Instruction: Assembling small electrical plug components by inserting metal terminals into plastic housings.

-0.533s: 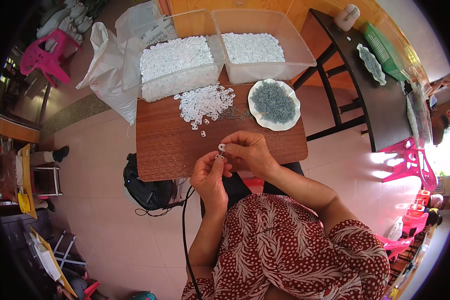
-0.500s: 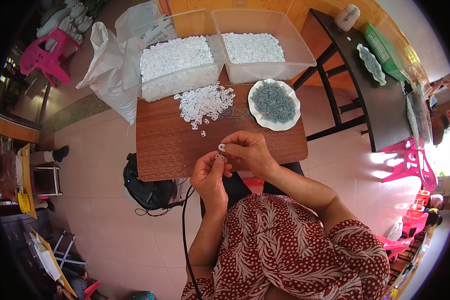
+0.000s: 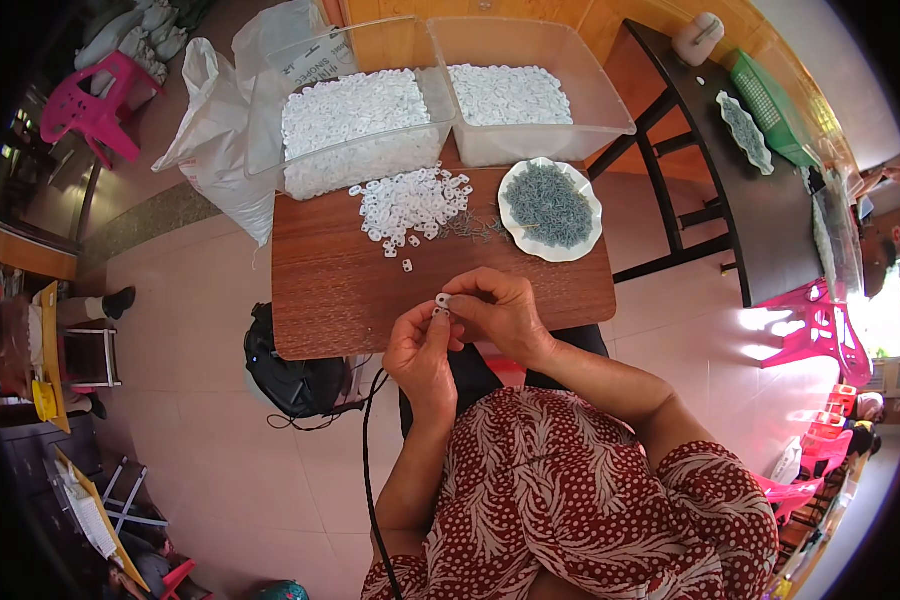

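Note:
My left hand [image 3: 423,345] and my right hand [image 3: 503,312] meet above the near edge of the brown table [image 3: 340,300]. Between the right thumb and fingers is a small white plastic piece with a hole [image 3: 443,299]. The left thumb and forefinger pinch another small white piece [image 3: 439,312] right beside it; whether a nail joins the two is too small to see. Farther back lies a pile of the same white two-holed pieces [image 3: 410,205]. To its right a white scalloped plate [image 3: 576,247] bears a heap of grey nails [image 3: 548,203], and loose nails [image 3: 475,228] lie between pile and plate.
Two clear plastic bins [image 3: 595,105] of white pieces stand at the table's far side. A white sack [image 3: 215,140] leans at the left, with a black bag [image 3: 295,375] below the table's left edge. A dark side table [image 3: 710,130] at the right carries a green basket [image 3: 770,105].
My two hands have come slightly closer, and the upper white piece has moved down to the lower one. The gap between the pieces has narrowed.

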